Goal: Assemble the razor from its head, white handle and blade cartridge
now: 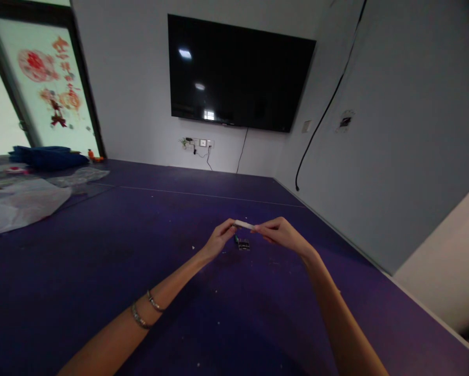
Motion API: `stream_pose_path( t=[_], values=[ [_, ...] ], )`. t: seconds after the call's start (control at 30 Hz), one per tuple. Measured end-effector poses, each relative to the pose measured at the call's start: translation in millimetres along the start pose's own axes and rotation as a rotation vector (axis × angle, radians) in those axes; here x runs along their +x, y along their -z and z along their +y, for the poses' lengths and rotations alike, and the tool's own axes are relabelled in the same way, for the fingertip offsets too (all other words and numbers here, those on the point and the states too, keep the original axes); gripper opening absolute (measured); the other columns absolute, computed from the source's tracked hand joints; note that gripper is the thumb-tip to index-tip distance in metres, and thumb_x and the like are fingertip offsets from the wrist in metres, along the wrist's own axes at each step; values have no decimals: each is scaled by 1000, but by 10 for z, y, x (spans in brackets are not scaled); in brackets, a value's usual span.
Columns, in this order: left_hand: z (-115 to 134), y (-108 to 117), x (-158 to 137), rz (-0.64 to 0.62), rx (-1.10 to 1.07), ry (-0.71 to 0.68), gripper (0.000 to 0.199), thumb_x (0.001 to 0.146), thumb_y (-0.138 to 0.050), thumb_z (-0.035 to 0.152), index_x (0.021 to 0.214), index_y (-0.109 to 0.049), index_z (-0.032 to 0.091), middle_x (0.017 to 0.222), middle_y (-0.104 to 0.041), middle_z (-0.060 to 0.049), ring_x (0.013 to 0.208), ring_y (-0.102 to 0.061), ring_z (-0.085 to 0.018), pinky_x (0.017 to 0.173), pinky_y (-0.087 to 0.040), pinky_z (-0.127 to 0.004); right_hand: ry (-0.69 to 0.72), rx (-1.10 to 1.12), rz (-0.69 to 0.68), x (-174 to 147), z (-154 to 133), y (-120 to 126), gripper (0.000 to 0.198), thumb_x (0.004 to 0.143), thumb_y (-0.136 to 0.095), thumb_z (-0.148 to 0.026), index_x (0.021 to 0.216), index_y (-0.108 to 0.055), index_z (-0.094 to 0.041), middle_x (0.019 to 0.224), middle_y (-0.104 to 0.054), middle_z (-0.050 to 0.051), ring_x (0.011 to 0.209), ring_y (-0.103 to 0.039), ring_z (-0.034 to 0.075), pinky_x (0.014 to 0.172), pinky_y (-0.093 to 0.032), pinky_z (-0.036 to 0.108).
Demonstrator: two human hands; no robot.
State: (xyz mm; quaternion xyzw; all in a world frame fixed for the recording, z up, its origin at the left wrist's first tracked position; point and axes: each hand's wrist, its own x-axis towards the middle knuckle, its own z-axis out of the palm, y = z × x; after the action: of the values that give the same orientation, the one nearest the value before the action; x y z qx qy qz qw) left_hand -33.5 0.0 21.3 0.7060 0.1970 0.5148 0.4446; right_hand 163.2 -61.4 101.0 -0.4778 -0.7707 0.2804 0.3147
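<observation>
A small, thin white bar-like piece [244, 224] is held between my two hands above the purple surface. My left hand [220, 235] pinches its left end; two bracelets circle that wrist. At the other end, the fingers of my right hand [280, 233] close on the piece. Just below it lies a small dark rectangular item [244, 244] with lighter marks, too small to name. A bit of green [236, 238] shows beside that item, close to my left fingertips.
The purple surface [172, 230] carries scattered white specks. At the left lie clear plastic sheeting [26, 203] and dark blue cloth [48, 156]. A television [238, 73] hangs on the back wall above sockets [203, 142]. A black cable [326, 112] dangles along the right wall.
</observation>
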Motion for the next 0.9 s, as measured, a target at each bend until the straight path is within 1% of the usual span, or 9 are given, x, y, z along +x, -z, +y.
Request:
stream_pose_path(
  t=[0.03, 0.17, 0.27, 0.4, 0.53, 0.63, 0.7, 0.8, 0.9],
  values=[
    [-2, -3, -1, -1, -2, 5, 25, 82, -49, 40, 85, -58, 17, 76, -50, 0, 74, -44, -14, 70, -33, -24, 0, 1, 8, 1, -1, -1, 45, 77, -52, -52, 83, -72, -12, 46, -39, -4, 42, -31, 6, 43, -23, 22],
    [6, -11, -1, 1, -22, -4, 26, 81, -51, 42, 83, -56, 16, 74, -50, 0, 73, -44, -14, 69, -33, -24, -1, -3, -55, 9, 13, 7, 45, 76, -53, -53, 80, -72, -12, 45, -40, -4, 42, -31, 6, 43, -23, 22],
    [26, -17, 0, 20, -9, -1, 27, 83, -48, 42, 82, -56, 16, 72, -49, 0, 71, -43, -14, 67, -33, -24, -7, 16, 19, 10, 36, 32, 46, 78, -51, -53, 84, -72, -12, 45, -39, -5, 42, -31, 6, 43, -23, 22],
    [32, -30, -1, 23, -8, -7, 27, 83, -48, 42, 80, -56, 16, 69, -46, 1, 67, -40, -13, 64, -32, -23, -37, 6, -77, 3, 69, 70, 45, 76, -54, -52, 86, -72, -12, 45, -41, -4, 41, -32, 6, 42, -23, 21],
    [28, -40, 1, 32, -18, 4, 28, 83, -48, 43, 80, -56, 16, 68, -46, 1, 65, -40, -12, 62, -31, -23, -17, 24, -5, 2, 94, 78, 44, 78, -52, -51, 89, -72, -13, 45, -41, -5, 41, -32, 5, 41, -23, 21],
    [42, -40, 5, 39, -7, 24, 29, 82, -49, 44, 81, -56, 16, 68, -47, 1, 65, -40, -12, 61, -32, -23, -27, 14, -104, 1, 107, 72, 42, 76, -55, -50, 83, -72, -13, 43, -41, -5, 39, -30, 5, 40, -22, 21],
    [47, -38, 11, 51, -1, 28, 29, 82, -49, 44, 81, -56, 16, 68, -47, 1, 64, -40, -12, 59, -32, -23, -33, 24, -132, 3, 109, 63, 41, 75, -56, -50, 80, -72, -12, 41, -40, -5, 38, -30, 5, 39, -21, 21],
    [25, -36, 23, 84, 4, 20, 29, 82, -49, 44, 82, -56, 16, 63, -45, 2, 59, -40, -10, 56, -31, -22, -30, 146, -66, 18, 87, 9, 40, 76, -56, -48, 82, -71, -12, 44, -41, -5, 37, -32, 4, 39, -21, 20],
    [-23, -40, 32, 91, -22, 54, 29, 82, -48, 43, 86, -54, 15, 58, -45, 4, 51, -39, -8, 50, -30, -21, -69, 466, 13, 50, 16, -144, 36, 76, -57, -46, 86, -67, -13, 49, -41, -6, 36, -29, 2, 36, -18, 18]
  ],
)
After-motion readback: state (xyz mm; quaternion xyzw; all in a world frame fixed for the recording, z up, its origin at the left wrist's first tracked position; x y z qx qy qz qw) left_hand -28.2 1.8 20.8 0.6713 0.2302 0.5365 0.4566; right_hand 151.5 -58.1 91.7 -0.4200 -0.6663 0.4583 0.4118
